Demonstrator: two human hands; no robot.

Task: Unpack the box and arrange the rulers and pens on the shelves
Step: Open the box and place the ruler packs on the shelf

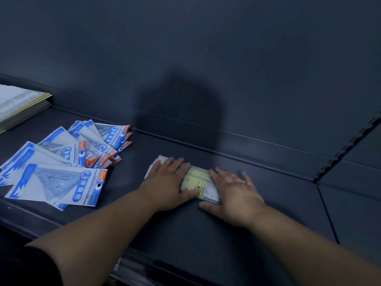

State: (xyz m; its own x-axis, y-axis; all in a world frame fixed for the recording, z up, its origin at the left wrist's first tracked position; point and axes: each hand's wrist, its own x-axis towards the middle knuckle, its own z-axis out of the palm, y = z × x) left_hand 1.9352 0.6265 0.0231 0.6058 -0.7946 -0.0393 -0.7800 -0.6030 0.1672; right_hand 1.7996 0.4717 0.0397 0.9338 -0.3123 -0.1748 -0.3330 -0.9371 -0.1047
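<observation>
A stack of clear rulers with pale yellow labels [198,182] lies flat on the dark shelf [268,195], slanting from upper left to lower right. My left hand [168,183] presses flat on the stack's left part, fingers straight, thumb along the near edge. My right hand [235,195] lies flat over its right end, fingers spread. Only the stack's middle and its far-left corner show between and beside the hands. No pens and no box are in view.
Several blue-and-white packets of geometric set squares [61,162] lie fanned out on the shelf's left. A thick book or catalogue [20,104] rests at the far left. The dark back panel [206,58] rises behind, with a slotted upright [346,149] at right.
</observation>
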